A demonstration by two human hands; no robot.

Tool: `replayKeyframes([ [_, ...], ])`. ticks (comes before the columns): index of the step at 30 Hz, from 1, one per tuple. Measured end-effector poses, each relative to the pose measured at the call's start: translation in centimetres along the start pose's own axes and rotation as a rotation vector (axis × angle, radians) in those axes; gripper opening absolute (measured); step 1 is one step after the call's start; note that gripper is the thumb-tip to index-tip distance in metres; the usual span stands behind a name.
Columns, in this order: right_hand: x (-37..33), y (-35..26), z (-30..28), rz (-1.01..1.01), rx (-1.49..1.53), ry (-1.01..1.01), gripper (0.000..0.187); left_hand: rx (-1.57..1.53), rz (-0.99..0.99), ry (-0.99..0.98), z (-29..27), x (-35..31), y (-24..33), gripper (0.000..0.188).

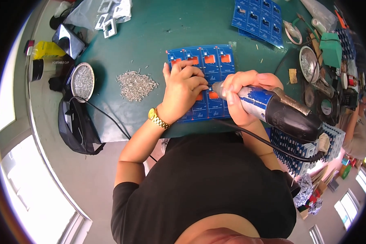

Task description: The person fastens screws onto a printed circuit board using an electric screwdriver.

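Observation:
A blue printed panel [221, 74] with orange-backed square openings lies flat on the green table in front of me. My left hand [182, 87], with a gold watch [157, 118] on the wrist, rests over the panel's left part. Its thumb and forefinger are drawn together right at the tool's tip; whatever is between them is too small to make out. My right hand [242, 95] grips a corded electric screwdriver [272, 107], blue and silver with a black rear end. The screwdriver is tilted, its nose reaching the panel's middle beside my left fingertips.
Left of the panel lies a pile of small screws [136, 85], and a round dish [82, 82] of screws stands farther left. More blue panels [258, 20] are stacked at the far right. White plastic frames [110, 26] lie far left. A black cord [256, 142] trails from the screwdriver.

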State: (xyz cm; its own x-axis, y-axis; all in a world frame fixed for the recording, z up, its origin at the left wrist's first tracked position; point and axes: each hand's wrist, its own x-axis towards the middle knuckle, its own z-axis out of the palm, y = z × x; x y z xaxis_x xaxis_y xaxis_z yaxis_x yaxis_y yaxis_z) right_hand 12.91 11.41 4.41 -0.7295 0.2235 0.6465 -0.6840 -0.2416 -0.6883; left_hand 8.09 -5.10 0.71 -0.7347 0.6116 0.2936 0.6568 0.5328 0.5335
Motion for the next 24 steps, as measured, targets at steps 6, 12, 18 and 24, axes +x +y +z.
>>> replayKeyframes([
  [6,1.2,-0.2,0.8,0.120,-0.276,-0.234,0.068,0.208,-0.309,0.227,-4.7,-0.8,-4.3,0.020],
  [12,1.6,0.7,0.5,0.121,-0.180,-0.264,0.064,0.339,-0.534,0.141,-6.4,-2.5,-7.3,0.014],
  [18,2.2,0.8,0.8,0.125,-0.134,-0.369,0.069,0.306,-0.493,0.079,-5.8,-2.2,-7.6,0.003],
  [24,1.0,0.5,1.1,0.030,-0.187,-0.310,0.069,0.167,-0.481,0.035,-6.9,-2.3,-7.2,0.007],
])
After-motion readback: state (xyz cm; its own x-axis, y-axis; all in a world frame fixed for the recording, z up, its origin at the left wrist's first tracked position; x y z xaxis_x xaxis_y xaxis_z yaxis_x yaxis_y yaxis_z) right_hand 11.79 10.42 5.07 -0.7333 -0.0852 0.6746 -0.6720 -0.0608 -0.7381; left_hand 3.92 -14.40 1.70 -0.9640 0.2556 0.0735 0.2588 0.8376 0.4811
